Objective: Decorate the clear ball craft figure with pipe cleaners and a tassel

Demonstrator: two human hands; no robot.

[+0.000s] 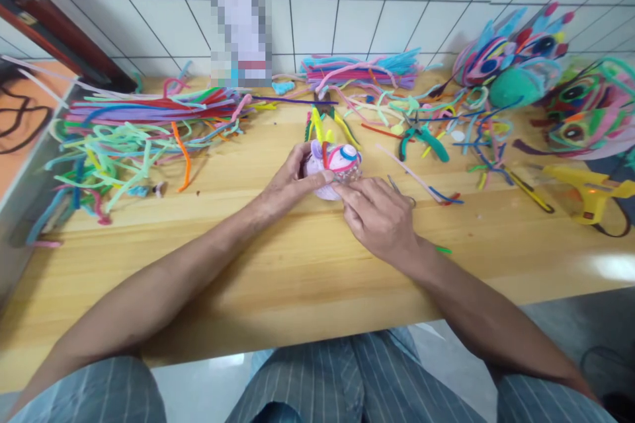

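A round lilac craft piece [325, 186] with a blue-and-pink eye shape, a red strip and yellow stems on top is held above the middle of the wooden table. My left hand [296, 178] wraps round its left side, with the thumb across the front. At its lower right edge is my right hand [380, 215], fingers curled and index finger and thumb pressed near the left thumb tip. Whatever lies between those fingertips is too small to make out. Just behind the piece lie yellow-and-green handled pliers [342, 129].
Pipe cleaner bundles [159, 106] lie back left and back centre [362, 73]. Teal pliers [421, 142], a yellow cutter [530, 190] and a yellow glue gun [585, 192] are on the right. Colourful fuzzy figures [520, 82] stand back right. A blurred upright object [243, 33] is at the wall.
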